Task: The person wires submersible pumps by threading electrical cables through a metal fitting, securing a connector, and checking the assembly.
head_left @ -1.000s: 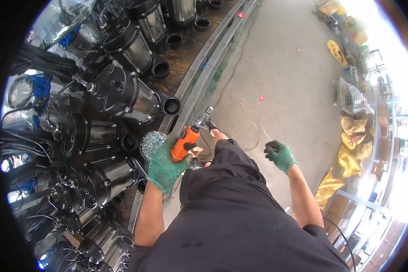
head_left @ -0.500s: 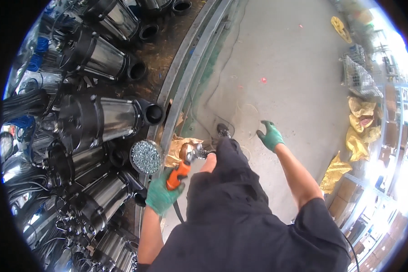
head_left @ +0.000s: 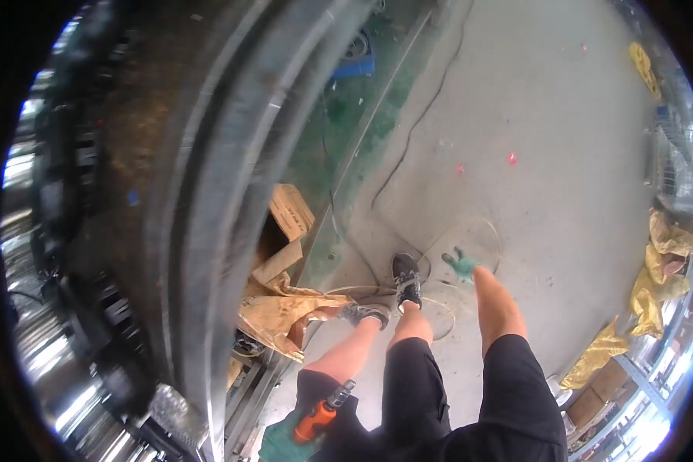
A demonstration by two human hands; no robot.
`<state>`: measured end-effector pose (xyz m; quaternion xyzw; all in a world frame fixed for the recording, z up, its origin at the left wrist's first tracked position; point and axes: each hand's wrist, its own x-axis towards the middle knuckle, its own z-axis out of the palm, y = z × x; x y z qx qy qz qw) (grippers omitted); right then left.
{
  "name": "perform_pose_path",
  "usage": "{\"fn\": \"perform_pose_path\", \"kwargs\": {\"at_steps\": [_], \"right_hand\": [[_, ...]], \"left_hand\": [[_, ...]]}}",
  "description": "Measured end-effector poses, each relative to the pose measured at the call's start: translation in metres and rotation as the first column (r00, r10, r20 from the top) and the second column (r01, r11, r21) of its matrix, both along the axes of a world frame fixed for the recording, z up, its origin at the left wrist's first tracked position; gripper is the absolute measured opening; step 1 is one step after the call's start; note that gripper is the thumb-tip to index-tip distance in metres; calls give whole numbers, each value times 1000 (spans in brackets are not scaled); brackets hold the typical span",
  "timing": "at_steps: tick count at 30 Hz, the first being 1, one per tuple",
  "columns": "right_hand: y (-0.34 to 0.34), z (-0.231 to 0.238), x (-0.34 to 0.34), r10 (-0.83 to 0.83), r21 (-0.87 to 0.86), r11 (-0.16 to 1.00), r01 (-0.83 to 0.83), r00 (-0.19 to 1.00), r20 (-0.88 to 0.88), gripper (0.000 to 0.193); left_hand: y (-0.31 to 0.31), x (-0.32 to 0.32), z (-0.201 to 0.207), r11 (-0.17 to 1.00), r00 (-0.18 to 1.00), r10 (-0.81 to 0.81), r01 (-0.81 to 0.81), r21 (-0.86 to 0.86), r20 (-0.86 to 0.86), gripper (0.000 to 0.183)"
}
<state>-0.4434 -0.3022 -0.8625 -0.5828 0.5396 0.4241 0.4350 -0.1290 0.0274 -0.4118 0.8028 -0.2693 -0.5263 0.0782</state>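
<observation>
Apparently mid-carry, the left hand (head_left: 282, 442) clamps its fingers round an orange power tool (head_left: 316, 421), the right hand's (head_left: 461, 267) spread; repositioning likely needs firm grip.

Matt, concrete-like grey on the floor (head_left: 547, 215); smooth, dull-shining metal on the long rail (head_left: 242, 146) by its left edge; cardboard on the box (head_left: 291, 212); creased, paper-like brown on the torn sack (head_left: 273, 314). On the tool (head_left: 314, 423), orange plastic and metal. Matt cloth on the left glove (head_left: 281, 444) and dark shorts (head_left: 414, 377). Glossy, crinkled yellow on the sacks (head_left: 597, 356) near the floor's right edge.
</observation>
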Motion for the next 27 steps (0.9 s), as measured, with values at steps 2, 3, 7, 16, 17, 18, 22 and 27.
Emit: {"fn": "perform_pose_path", "kwargs": {"at_steps": [2, 3, 7, 16, 17, 18, 22, 27], "right_hand": [[41, -74, -48, -9, 93, 996, 5, 999, 33, 92], [70, -93, -51, -28, 136, 990, 20, 998, 60, 87], [155, -98, -58, -500, 266, 797, 541, 840, -210, 63], [169, 36, -179, -557, 541, 620, 569, 804, -208, 57], [140, 72, -185, -293, 402, 864, 303, 952, -88, 48], [129, 55, -267, 5, 213, 976, -44, 983, 183, 40], [21, 162, -130, 166, -311, 947, -74, 945, 283, 20], [-36, 361, 30, 431, -433, 866, -250, 813, 391, 20]], "left_hand": [[-29, -7, -29, 995, 987, 95, -88, 56, -131, 60], [-29, -7, -39, 994, 986, 91, -81, 76, -137, 60], [-17, -5, -52, 971, 986, 161, -151, 187, -41, 64], [-41, 1, -54, 974, 993, 89, -71, 214, -74, 64], [-42, 0, -57, 976, 994, 88, -73, 205, -64, 64], [-46, -6, -75, 975, 955, 200, -172, 140, -220, 67], [-106, -27, -98, 958, 806, 238, -288, -8, -541, 66], [-217, -63, -105, 934, 523, 52, -326, -144, -851, 63]]}}
